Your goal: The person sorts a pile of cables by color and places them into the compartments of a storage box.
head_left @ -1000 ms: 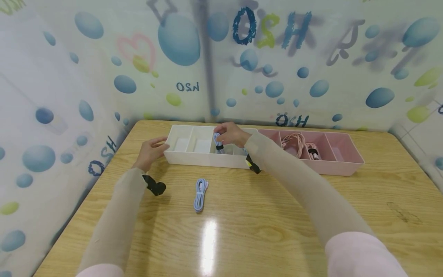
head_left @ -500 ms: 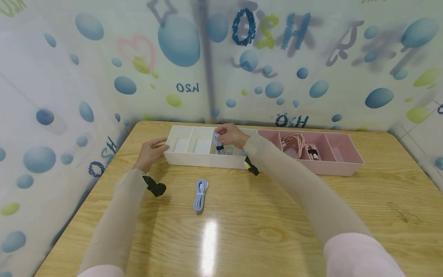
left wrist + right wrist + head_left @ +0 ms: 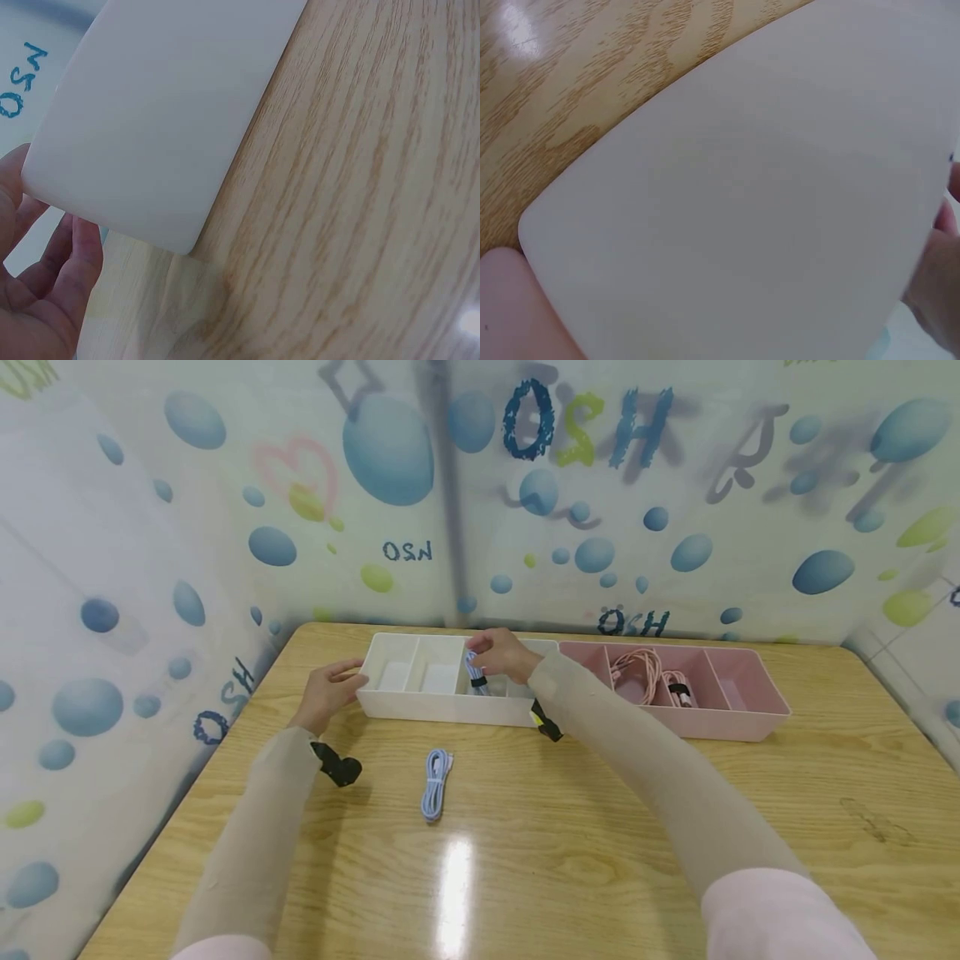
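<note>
A white divided box (image 3: 450, 706) stands near the back of the wooden table. With its fingers reaching into the third compartment from the left, my right hand (image 3: 504, 653) pinches a coiled light-blue cable (image 3: 477, 678) bound by a black strap. At the box's left end, my left hand (image 3: 327, 691) touches the wall near the rim, its fingers loosely bent outside, as the left wrist view shows. A second coiled light-blue cable (image 3: 435, 785) lies on the table in front of the box. In the right wrist view the box wall hides most of the right hand (image 3: 937, 274).
A pink divided box (image 3: 720, 724) adjoins the white one on the right. Inside it are a loose pink cable (image 3: 637, 672) and a pink cable bundle with a black strap (image 3: 677, 689). A patterned wall covering (image 3: 495, 527) rises directly behind the table (image 3: 600, 860).
The strapped blue cable tilts slightly in the right hand, its lower end shifting a little to the right. Both hands stay in nearly the same places.
</note>
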